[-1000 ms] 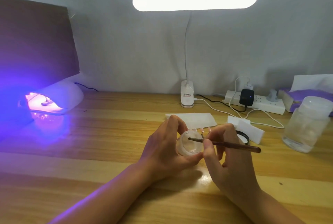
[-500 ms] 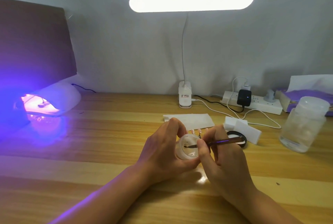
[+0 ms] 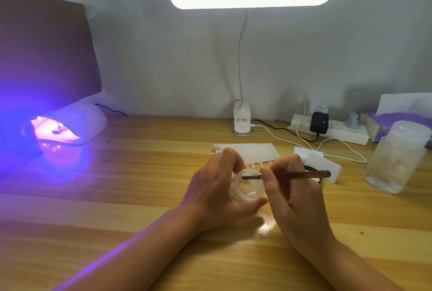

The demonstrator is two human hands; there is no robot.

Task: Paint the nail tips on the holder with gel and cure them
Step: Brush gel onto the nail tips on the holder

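Since half a second ago, the slim dark-brown gel brush (image 3: pixel 304 175) is swinging out flatter, its handle end reaching further right. From the head camera, its long axis is running almost level, left to right, with the bristle end pointing left into the mouth of the small round translucent gel pot (image 3: pixel 253 196) and the handle end lying over the white foam pads (image 3: pixel 323 162).

The right hand (image 3: pixel 294 199) is pinching the brush near its front between thumb and curled fingers, so most of the shaft is sticking out to the right of the knuckles. The left hand (image 3: pixel 217 187) is wrapping its thumb and fingers round the pot, tilting the opening toward the camera just above the light wooden table (image 3: pixel 140 197).

Three small pink nail tips (image 3: pixel 261 164) are peeking up just behind the pot, between the two hands (their holder is hidden). Far left, the white domed curing lamp (image 3: pixel 77 124) is glowing violet. At the right edge, a clear plastic lidded jar (image 3: pixel 397 157) is standing near a white power strip (image 3: pixel 339 132).
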